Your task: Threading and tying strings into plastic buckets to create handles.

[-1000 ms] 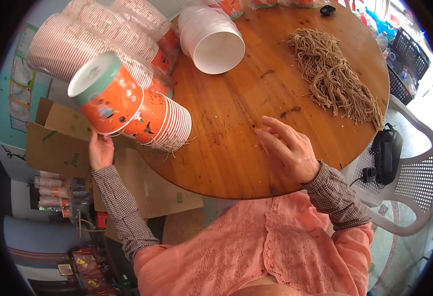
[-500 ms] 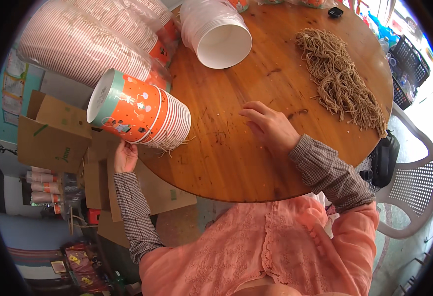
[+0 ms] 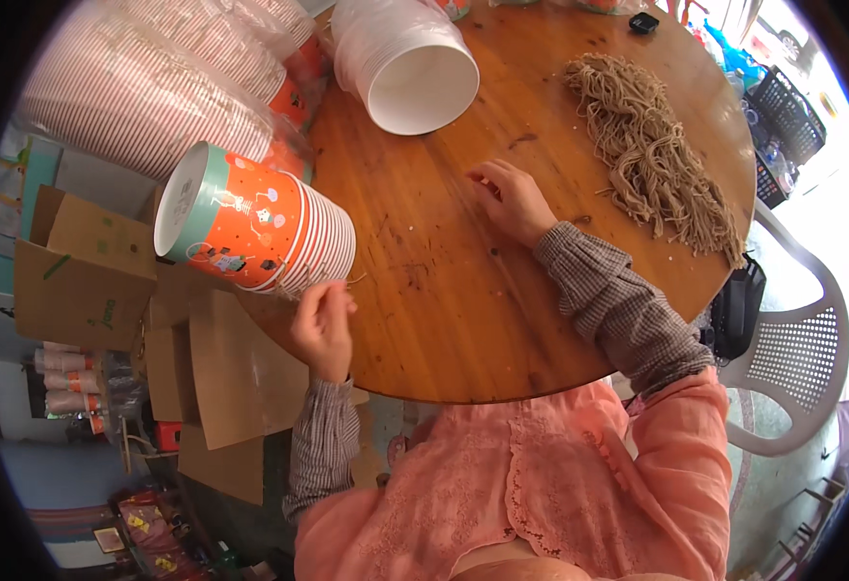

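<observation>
A nested stack of orange and green paper buckets [image 3: 250, 218] lies on its side at the table's left edge, bases facing left. Beside the stack's lower rims is my left hand [image 3: 323, 331], raised, its fingers pressed together; what they pinch, if anything, I cannot make out. A few thin strands of twine [image 3: 294, 289] stick out near those rims. My right hand [image 3: 514, 201] is over the middle of the table, fingers loosely bent and slightly apart, with nothing in it. Farther right lies a long bundle of brown twine [image 3: 652, 150].
White buckets in clear plastic [image 3: 423, 89] lie at the table's far side. Long wrapped stacks of buckets [image 3: 144, 92] crowd the far left. Cardboard boxes [image 3: 86, 271] stand left of the wooden table [image 3: 454, 339]. A plastic chair [image 3: 797, 358] is at the right.
My left hand has moved right and up from beneath the bucket stack, its fingers now together. My right hand stays over the table, slightly shifted. The view has turned a little.
</observation>
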Demonstrator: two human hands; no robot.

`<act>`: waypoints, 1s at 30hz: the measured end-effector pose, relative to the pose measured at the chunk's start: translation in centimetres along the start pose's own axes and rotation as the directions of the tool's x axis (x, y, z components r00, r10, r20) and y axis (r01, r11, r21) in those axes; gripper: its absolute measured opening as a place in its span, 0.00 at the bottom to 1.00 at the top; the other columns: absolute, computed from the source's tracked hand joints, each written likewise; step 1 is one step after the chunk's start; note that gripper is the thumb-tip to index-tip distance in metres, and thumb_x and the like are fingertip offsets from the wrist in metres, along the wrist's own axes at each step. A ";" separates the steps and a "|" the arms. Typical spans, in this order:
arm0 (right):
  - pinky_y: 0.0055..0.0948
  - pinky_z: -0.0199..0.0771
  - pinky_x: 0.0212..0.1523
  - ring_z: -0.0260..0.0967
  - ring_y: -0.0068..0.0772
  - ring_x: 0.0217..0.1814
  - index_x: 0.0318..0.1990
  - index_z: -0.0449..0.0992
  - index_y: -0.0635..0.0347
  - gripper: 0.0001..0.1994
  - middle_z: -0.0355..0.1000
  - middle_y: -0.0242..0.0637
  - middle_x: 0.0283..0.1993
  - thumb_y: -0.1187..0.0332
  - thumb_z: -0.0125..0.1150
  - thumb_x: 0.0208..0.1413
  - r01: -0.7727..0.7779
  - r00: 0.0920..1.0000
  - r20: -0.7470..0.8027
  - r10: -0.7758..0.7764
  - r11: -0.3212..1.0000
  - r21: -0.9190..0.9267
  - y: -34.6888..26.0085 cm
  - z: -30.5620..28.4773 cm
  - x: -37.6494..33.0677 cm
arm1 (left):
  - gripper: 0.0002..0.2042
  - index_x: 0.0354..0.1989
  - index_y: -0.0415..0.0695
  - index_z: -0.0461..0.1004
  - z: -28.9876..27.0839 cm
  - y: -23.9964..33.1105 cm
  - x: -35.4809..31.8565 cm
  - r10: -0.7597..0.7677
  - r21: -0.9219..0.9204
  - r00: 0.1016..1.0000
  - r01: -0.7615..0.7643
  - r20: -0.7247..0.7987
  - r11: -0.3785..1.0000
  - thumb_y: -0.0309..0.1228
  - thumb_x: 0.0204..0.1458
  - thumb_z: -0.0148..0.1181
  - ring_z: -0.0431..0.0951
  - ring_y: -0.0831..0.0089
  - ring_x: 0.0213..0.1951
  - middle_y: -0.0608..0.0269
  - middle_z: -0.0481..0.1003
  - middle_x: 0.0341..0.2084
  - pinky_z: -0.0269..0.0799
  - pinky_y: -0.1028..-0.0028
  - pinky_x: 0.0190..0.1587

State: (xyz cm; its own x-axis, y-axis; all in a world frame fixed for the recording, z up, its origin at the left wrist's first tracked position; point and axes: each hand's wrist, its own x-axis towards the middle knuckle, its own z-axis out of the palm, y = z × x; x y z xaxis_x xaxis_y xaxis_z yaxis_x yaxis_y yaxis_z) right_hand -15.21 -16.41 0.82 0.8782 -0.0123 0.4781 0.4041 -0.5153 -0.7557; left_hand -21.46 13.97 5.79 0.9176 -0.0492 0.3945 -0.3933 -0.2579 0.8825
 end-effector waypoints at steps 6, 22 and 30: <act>0.31 0.74 0.40 0.73 0.33 0.36 0.44 0.74 0.66 0.11 0.74 0.42 0.37 0.71 0.57 0.56 -0.209 0.935 -0.272 0.229 0.973 0.099 6.3 0.4 6.0 | 0.17 0.54 0.36 0.65 11.8 -4.7 12.5 0.167 -0.217 0.983 -0.181 -0.081 0.959 0.22 0.56 0.56 0.72 0.78 0.37 0.64 0.71 0.39 0.71 0.79 0.43; 0.30 0.72 0.40 0.72 0.32 0.35 0.33 0.72 0.64 0.13 0.73 0.38 0.30 0.65 0.67 0.48 -0.270 0.895 -0.278 0.350 0.919 0.286 8.7 1.4 13.1 | 0.10 0.38 0.37 0.69 14.5 -10.9 19.6 -0.081 -0.058 0.964 0.069 -0.255 0.996 0.29 0.54 0.62 0.67 0.81 0.29 0.69 0.70 0.27 0.66 0.80 0.33; 0.32 0.72 0.39 0.72 0.36 0.34 0.32 0.73 0.63 0.12 0.74 0.41 0.30 0.65 0.66 0.47 -0.296 0.916 -0.211 0.340 0.931 0.215 9.3 1.1 13.4 | 0.09 0.37 0.34 0.70 14.8 -10.5 19.3 -0.203 -0.192 0.952 0.160 -0.229 0.968 0.29 0.57 0.58 0.77 0.76 0.31 0.62 0.75 0.30 0.75 0.79 0.35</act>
State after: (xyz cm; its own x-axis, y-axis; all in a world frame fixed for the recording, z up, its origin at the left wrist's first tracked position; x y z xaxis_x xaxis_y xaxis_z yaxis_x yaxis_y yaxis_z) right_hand 0.64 -20.43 -0.29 0.8882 -0.3675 0.2758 0.1716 -0.2916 -0.9410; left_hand 1.25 1.41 0.37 0.9398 0.2268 0.2555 -0.2453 -0.0726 0.9667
